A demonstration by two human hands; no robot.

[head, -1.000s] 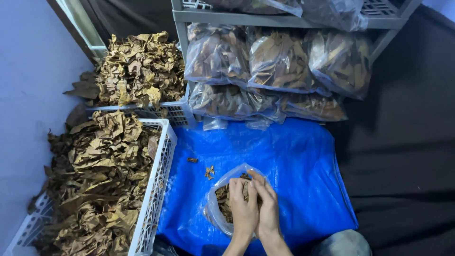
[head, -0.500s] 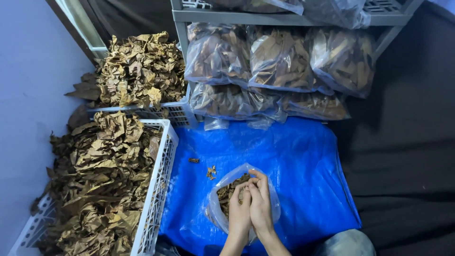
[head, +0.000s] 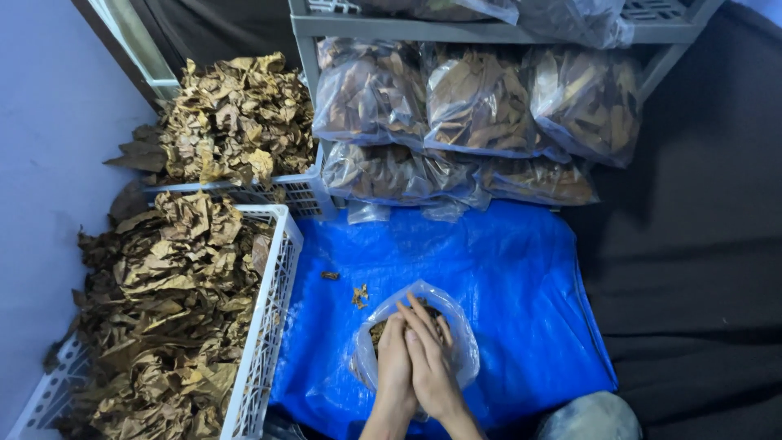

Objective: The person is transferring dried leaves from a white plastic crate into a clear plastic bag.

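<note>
Both hands (head: 415,358), palms together, press leaves into the bag (head: 415,338) on the tarp (head: 505,277); thin plastic may split, spilling crumbs.

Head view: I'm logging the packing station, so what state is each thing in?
Clear bag: open, partly filled with dry leaves.
Left hand, right hand: pressed together inside the bag mouth.
Near crate: heaped with leaves.
Shelf bags: full, stacked.
Blue tarp: spread, a few crumbs.
</note>
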